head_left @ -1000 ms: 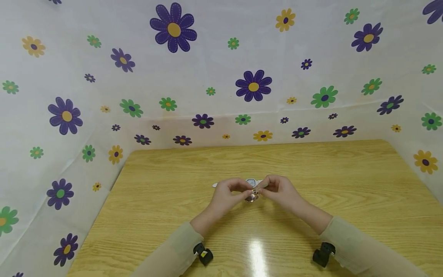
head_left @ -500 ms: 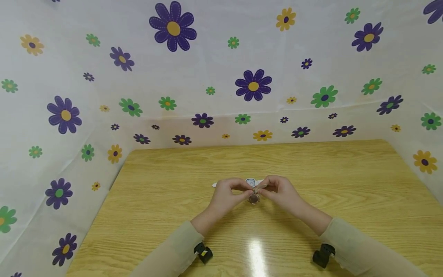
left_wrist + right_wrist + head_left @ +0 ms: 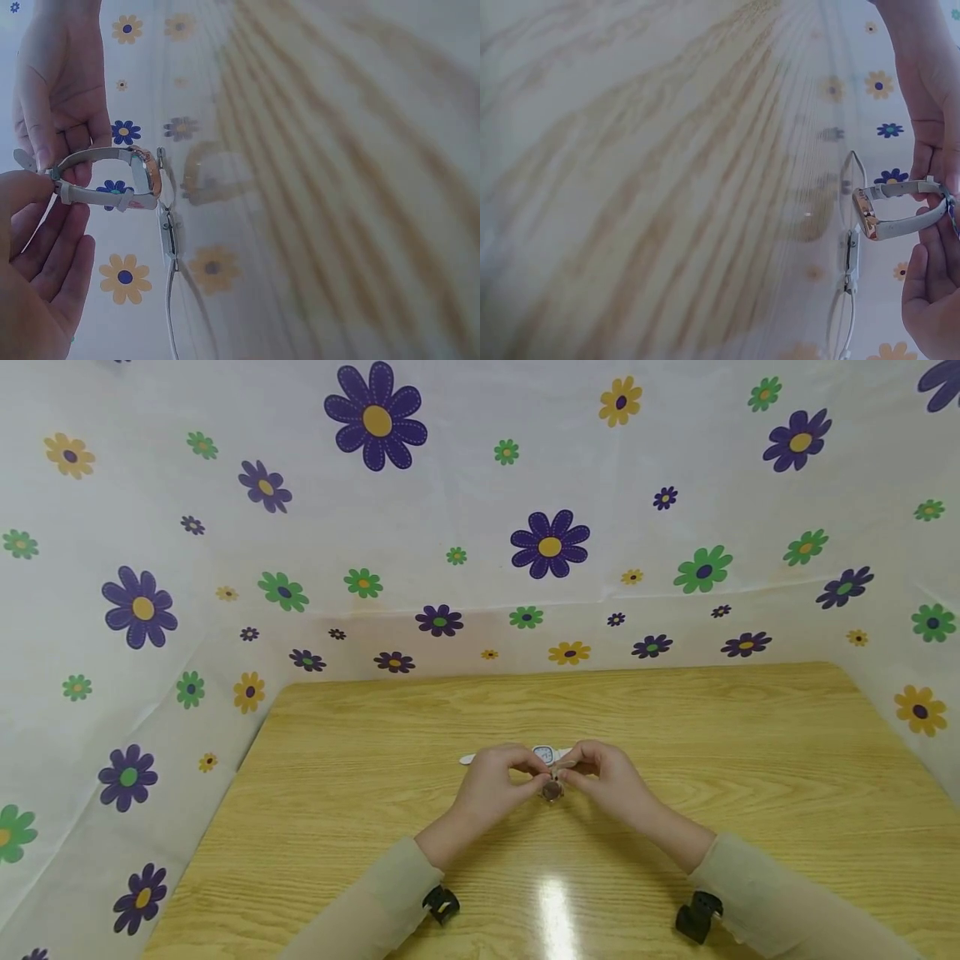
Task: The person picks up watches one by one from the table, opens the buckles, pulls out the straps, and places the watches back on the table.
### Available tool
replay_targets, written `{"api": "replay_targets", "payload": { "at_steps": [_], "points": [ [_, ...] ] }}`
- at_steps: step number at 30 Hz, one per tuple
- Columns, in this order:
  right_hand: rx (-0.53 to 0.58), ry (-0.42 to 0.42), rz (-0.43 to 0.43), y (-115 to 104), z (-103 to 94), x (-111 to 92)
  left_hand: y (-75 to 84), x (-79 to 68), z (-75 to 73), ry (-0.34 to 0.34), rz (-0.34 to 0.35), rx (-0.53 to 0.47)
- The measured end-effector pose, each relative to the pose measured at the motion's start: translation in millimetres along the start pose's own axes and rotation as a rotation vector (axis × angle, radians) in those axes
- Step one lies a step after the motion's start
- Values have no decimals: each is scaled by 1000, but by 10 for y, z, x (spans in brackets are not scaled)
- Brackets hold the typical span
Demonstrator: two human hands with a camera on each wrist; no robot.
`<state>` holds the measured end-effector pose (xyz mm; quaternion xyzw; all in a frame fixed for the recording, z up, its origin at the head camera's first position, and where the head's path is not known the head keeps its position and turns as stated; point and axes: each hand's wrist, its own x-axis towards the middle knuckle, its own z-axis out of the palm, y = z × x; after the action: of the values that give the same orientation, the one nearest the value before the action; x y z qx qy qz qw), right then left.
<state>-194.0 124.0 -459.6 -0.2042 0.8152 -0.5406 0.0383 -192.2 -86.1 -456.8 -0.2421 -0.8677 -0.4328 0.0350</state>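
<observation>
Both hands hold one wristwatch (image 3: 552,791) just above the table, its rose-gold case (image 3: 152,176) hanging below the fingers. Its pale strap (image 3: 911,225) forms a loop whose ends meet at the fingertips. My left hand (image 3: 491,789) pinches one strap end by the buckle between thumb and fingers. The other end is pinched by my right hand (image 3: 607,777); the fingertips partly hide the buckle. Behind the hands, a second watch (image 3: 543,755), white with a squarish face, lies flat on the table with its strap stretched out sideways, partly covered by the fingers.
The wood-grain table (image 3: 360,727) is glossy, with a bright reflection near its front. A white flower-patterned cloth (image 3: 465,468) encloses the back and both sides. Black wrist cameras (image 3: 441,904) are mounted by each sleeve.
The held watch has swung slightly right, and its case now looks darker, with less glare. My left fingers have shifted a little at the strap. The second watch stays put.
</observation>
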Motion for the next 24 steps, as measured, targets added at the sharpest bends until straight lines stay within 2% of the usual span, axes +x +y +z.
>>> {"api": "replay_targets", "payload": {
  "at_steps": [10,19,24],
  "points": [
    [-62,43,24,-33,22,11,6,8,6,32,21,102],
    [-61,77,33,-44,72,18,71,-2,-6,42,58,219],
    [-70,92,24,-35,94,23,87,-11,-7,39,59,237]
  ]
}}
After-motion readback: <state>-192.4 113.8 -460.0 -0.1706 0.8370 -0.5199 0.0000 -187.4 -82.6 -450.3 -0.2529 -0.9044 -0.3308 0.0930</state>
